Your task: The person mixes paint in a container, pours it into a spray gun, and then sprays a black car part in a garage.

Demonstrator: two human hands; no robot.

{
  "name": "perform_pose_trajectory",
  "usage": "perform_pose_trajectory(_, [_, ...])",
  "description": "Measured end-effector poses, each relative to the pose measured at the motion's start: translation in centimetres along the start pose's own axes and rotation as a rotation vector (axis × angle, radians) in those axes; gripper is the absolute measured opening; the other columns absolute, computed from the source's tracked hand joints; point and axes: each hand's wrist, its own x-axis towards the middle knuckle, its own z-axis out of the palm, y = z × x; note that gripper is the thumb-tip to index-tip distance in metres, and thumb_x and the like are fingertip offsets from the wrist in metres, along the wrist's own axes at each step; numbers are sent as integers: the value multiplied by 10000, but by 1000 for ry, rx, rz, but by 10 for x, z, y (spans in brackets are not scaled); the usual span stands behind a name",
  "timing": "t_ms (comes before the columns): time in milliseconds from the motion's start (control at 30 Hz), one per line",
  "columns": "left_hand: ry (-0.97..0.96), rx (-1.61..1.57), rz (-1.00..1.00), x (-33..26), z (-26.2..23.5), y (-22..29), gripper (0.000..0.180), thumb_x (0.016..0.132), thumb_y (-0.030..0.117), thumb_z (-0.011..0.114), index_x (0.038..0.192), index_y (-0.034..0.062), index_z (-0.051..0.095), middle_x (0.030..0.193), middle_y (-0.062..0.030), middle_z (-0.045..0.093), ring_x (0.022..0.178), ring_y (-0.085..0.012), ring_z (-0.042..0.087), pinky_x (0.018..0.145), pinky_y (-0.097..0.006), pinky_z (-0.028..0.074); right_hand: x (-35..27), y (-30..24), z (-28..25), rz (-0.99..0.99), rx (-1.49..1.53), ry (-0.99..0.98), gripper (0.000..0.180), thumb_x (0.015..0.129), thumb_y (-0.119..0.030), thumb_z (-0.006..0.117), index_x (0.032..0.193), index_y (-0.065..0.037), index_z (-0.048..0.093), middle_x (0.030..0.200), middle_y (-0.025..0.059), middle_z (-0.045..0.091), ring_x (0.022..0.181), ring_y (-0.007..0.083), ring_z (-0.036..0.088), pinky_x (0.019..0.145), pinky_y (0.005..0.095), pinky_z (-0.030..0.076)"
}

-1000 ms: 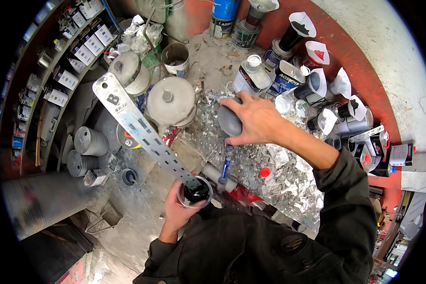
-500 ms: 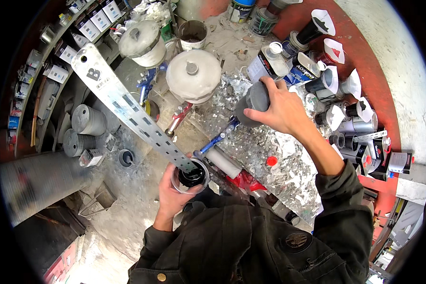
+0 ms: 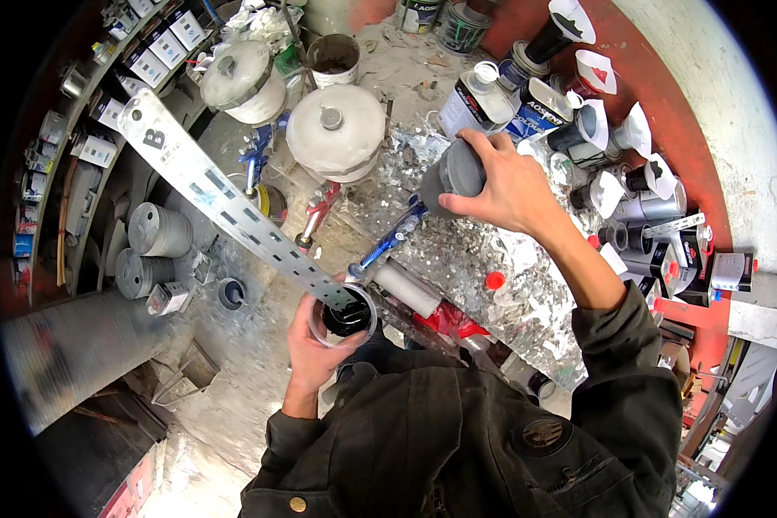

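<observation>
My left hand (image 3: 309, 345) is wrapped round a clear plastic cup (image 3: 373, 326) in front of my body. Black liquid, like paint, lies in the cup (image 3: 349, 323). A long white slotted mixing stick (image 3: 224, 207) stands in that liquid, leaning far up to the left; its lower tip is hidden. Over the paint-spattered bench, my right hand (image 3: 518, 186) grips a dark grey cup (image 3: 445, 180) by its upper part, thumb on the near side and fingers on the far side. Whether this cup rests on the bench cannot be told.
Blue-handled (image 3: 388, 240) and red-handled (image 3: 319, 205) spray guns hang at the bench edge. A round lidded pot (image 3: 335, 142) stands behind them. Cans, including a white one (image 3: 476, 104), and filter-topped cups line the right. A red cap (image 3: 495, 281) lies on the bench. Shelves (image 3: 104, 147) hold boxes left.
The whole view has shifted slightly, with the bench now a little higher and further left. Both hands keep their grips, and the mixing stick leans a little lower.
</observation>
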Motion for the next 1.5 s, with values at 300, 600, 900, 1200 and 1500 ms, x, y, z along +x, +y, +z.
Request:
perform_pose_trajectory(300, [11, 11, 15, -1, -1, 0, 790, 691, -52, 823, 1377, -48, 431, 1410, -166, 500, 1238, -234, 546, 1051, -377, 452, 9, -1, -4, -36, -11, -40, 895, 669, -614, 692, 1363, -79, 512, 1029, 279, 606, 850, 444, 663, 799, 491, 539])
perform_pose_trajectory(600, [18, 9, -16, 3, 5, -4, 766, 700, -22, 836, 1361, -47, 450, 1399, -166, 509, 1233, -231, 546, 1051, -373, 448, 0, -2, 11, -28, 47, 72, 840, 693, -552, 714, 1385, -120, 509, 1171, 260, 570, 970, 447, 637, 861, 491, 526])
perform_pose_trajectory(900, [6, 6, -19, 4, 7, -5, 779, 700, -16, 839, 1371, -46, 444, 1396, -162, 514, 1239, -224, 542, 1057, -371, 444, 0, 18, 10, -247, 43, 87, 845, 672, -512, 742, 1418, -191, 505, 1271, 246, 542, 1055, 430, 603, 881, 482, 525])
perform_pose_trajectory(1200, [38, 13, 15, -4, 11, 1, 779, 700, -30, 833, 1374, -35, 444, 1411, -161, 503, 1226, -230, 555, 1053, -380, 453, 28, 17, -5, -543, -91, -84, 832, 629, -455, 773, 1398, -265, 520, 1345, 183, 525, 1060, 395, 593, 864, 483, 529])
perform_pose_trajectory(1500, [64, 25, -1, -10, 12, 2, 752, 698, -28, 835, 1354, -44, 466, 1378, -143, 524, 1211, -224, 563, 1037, -370, 461, 23, 18, 3, -544, 88, -29, 816, 644, -403, 790, 1399, -256, 519, 1428, 165, 453, 1205, 387, 490, 989, 489, 469])
